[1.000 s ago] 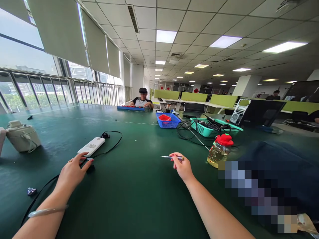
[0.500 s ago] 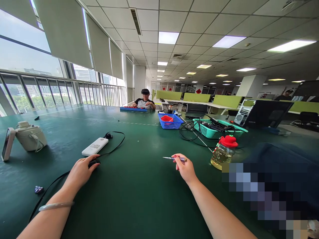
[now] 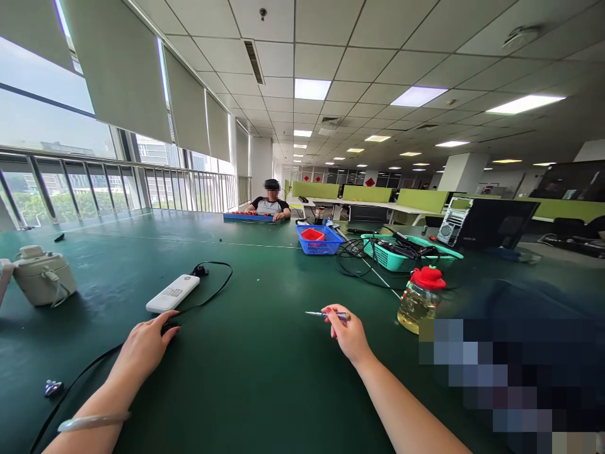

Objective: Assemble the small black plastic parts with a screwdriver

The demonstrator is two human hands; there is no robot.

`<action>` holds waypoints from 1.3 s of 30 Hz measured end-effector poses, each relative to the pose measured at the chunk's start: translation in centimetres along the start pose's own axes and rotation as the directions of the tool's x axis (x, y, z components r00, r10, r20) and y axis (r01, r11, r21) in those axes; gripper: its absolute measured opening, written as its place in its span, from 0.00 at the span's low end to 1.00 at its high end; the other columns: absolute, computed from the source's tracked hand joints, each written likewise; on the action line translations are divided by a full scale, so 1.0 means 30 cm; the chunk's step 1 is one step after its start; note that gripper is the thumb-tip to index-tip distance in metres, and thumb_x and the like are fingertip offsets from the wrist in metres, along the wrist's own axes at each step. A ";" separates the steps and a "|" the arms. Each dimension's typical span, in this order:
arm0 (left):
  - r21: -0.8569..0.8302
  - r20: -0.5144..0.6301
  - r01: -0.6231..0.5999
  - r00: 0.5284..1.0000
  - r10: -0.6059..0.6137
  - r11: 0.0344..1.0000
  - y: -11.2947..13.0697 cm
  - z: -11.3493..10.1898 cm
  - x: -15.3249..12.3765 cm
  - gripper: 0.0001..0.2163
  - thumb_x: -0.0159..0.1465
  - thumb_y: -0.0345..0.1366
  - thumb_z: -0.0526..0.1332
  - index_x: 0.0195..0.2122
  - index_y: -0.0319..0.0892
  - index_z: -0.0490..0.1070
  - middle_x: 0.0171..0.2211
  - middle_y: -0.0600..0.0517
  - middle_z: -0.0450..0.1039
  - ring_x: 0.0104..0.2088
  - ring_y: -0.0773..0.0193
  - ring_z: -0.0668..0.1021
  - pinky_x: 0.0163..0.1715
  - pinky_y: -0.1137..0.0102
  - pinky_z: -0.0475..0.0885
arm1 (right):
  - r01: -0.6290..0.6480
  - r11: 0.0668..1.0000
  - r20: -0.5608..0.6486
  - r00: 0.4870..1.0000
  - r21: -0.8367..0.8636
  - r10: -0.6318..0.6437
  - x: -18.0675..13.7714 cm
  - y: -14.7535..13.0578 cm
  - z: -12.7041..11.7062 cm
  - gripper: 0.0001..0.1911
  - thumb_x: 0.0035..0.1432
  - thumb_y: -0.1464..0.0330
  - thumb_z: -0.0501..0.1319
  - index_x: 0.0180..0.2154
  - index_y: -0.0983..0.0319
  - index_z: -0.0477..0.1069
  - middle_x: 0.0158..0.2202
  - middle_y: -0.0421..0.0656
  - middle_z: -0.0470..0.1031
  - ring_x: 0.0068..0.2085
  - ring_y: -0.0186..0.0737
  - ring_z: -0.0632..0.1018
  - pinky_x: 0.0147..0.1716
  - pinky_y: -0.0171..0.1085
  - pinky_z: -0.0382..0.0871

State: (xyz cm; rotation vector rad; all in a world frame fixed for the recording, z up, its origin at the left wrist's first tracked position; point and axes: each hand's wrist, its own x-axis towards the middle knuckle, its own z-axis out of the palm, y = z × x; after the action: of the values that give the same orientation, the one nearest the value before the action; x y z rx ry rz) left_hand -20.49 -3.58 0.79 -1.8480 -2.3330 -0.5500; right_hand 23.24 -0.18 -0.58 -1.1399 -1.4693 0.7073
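Note:
My right hand point(image 3: 348, 333) is closed around a slim screwdriver point(image 3: 314, 313) with a shiny metal shaft, held above the dark green table point(image 3: 246, 378). Its tip points left. On the left, my left hand point(image 3: 144, 347) is bent round a dark lump on a flat black cable point(image 3: 99, 358), mostly hidden under the fingers. A white power bank-like block point(image 3: 173, 293) lies just beyond those fingertips. From the block's far end, a black lead point(image 3: 230, 272) loops round and back toward my left hand.
A jar with a red lid point(image 3: 420, 299) stands right. Behind it are a teal basket of cables point(image 3: 390, 257) and a blue basket point(image 3: 319, 244). At left sit a beige flask point(image 3: 45, 277) and a small shiny object point(image 3: 53, 388). Another person point(image 3: 269, 205) sits across the table.
The view has tilted up and shifted slightly, so things appear lower and a little further left. Both hands keep their holds. The person across the table has lowered a hand.

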 end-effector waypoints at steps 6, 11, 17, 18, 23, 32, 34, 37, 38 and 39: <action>0.046 -0.020 -0.003 1.000 0.004 0.999 0.007 0.008 -0.002 0.23 0.64 0.44 0.51 0.55 0.40 0.71 0.46 0.39 0.78 0.47 0.44 0.77 0.45 0.57 0.72 | 0.007 1.000 0.006 1.000 -0.001 -0.007 -0.002 0.000 0.003 0.25 0.58 0.47 0.56 0.35 0.62 0.76 0.25 0.42 0.73 0.19 0.34 0.69 0.19 0.33 0.63; 0.125 -0.019 -0.005 1.000 0.007 0.992 0.036 0.014 -0.003 0.24 0.64 0.40 0.47 0.55 0.36 0.71 0.51 0.38 0.74 0.47 0.46 0.78 0.49 0.57 0.71 | 0.011 1.000 0.002 1.000 -0.006 -0.011 -0.002 -0.001 0.001 0.26 0.57 0.46 0.56 0.34 0.62 0.76 0.24 0.42 0.74 0.19 0.34 0.70 0.19 0.34 0.63; 0.161 -0.032 -0.049 0.998 0.055 0.986 0.037 0.030 0.000 0.24 0.64 0.37 0.45 0.53 0.34 0.73 0.48 0.37 0.76 0.46 0.47 0.78 0.51 0.56 0.69 | 0.008 1.000 0.006 1.000 0.005 -0.008 -0.004 -0.013 0.002 0.25 0.56 0.46 0.57 0.33 0.62 0.76 0.25 0.42 0.73 0.19 0.34 0.69 0.19 0.34 0.63; 0.159 -0.038 -0.052 0.998 0.059 0.986 0.035 0.032 0.000 0.24 0.64 0.37 0.45 0.53 0.33 0.73 0.48 0.36 0.76 0.45 0.46 0.78 0.51 0.56 0.69 | 0.005 1.000 0.004 1.000 0.004 -0.005 -0.004 -0.014 0.002 0.25 0.56 0.47 0.57 0.33 0.62 0.76 0.25 0.42 0.73 0.19 0.34 0.69 0.19 0.34 0.63; 0.145 -0.089 -0.043 0.994 0.056 0.988 0.035 0.035 -0.002 0.24 0.64 0.39 0.45 0.52 0.33 0.73 0.47 0.36 0.76 0.45 0.45 0.78 0.50 0.55 0.69 | 0.031 0.999 0.004 0.999 -0.009 -0.031 -0.003 -0.008 0.003 0.25 0.57 0.46 0.56 0.33 0.62 0.76 0.25 0.42 0.73 0.19 0.34 0.69 0.19 0.34 0.63; 0.207 -0.052 -0.039 0.997 0.051 0.978 0.040 0.041 -0.003 0.25 0.66 0.39 0.43 0.53 0.30 0.72 0.46 0.34 0.76 0.43 0.45 0.79 0.48 0.56 0.68 | 0.024 0.999 0.014 1.000 -0.028 -0.023 -0.004 0.001 0.004 0.26 0.57 0.46 0.55 0.34 0.61 0.76 0.24 0.42 0.73 0.20 0.35 0.69 0.20 0.34 0.62; 0.199 -0.050 -0.034 0.998 0.045 0.979 0.041 0.039 -0.005 0.25 0.66 0.39 0.43 0.52 0.30 0.72 0.46 0.34 0.76 0.44 0.45 0.78 0.48 0.57 0.69 | 0.037 0.999 0.012 0.999 -0.038 -0.036 -0.005 -0.005 0.005 0.25 0.57 0.47 0.56 0.34 0.61 0.76 0.24 0.42 0.73 0.19 0.35 0.69 0.19 0.34 0.61; 0.198 -0.021 -0.019 1.000 0.024 0.980 0.040 0.039 -0.005 0.25 0.67 0.39 0.42 0.53 0.31 0.71 0.47 0.34 0.76 0.45 0.45 0.78 0.47 0.57 0.69 | 0.036 0.999 -0.008 0.999 -0.007 -0.036 -0.007 -0.017 0.009 0.25 0.56 0.47 0.57 0.34 0.61 0.76 0.25 0.42 0.73 0.19 0.34 0.69 0.20 0.34 0.62; 0.203 -0.011 -0.018 1.000 0.021 0.979 0.039 0.040 -0.004 0.25 0.67 0.39 0.42 0.54 0.31 0.70 0.47 0.34 0.75 0.45 0.45 0.78 0.47 0.57 0.69 | 0.026 1.000 -0.018 1.000 0.017 -0.025 -0.007 -0.021 0.011 0.25 0.56 0.47 0.57 0.35 0.61 0.76 0.25 0.42 0.73 0.19 0.34 0.69 0.19 0.34 0.63; 0.206 -0.007 -0.020 1.000 0.022 0.978 0.039 0.040 -0.004 0.25 0.67 0.39 0.42 0.54 0.31 0.70 0.48 0.34 0.75 0.45 0.45 0.78 0.47 0.57 0.69 | 0.014 0.999 -0.030 0.999 0.043 -0.013 -0.009 -0.024 0.015 0.25 0.55 0.46 0.58 0.36 0.62 0.76 0.26 0.42 0.73 0.19 0.34 0.70 0.19 0.34 0.63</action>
State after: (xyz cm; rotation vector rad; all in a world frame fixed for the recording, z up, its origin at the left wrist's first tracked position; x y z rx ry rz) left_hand -19.18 -3.04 -0.11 -1.7700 -2.2639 -0.2995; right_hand 22.61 -0.61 -0.13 -1.1025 -1.4293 0.7068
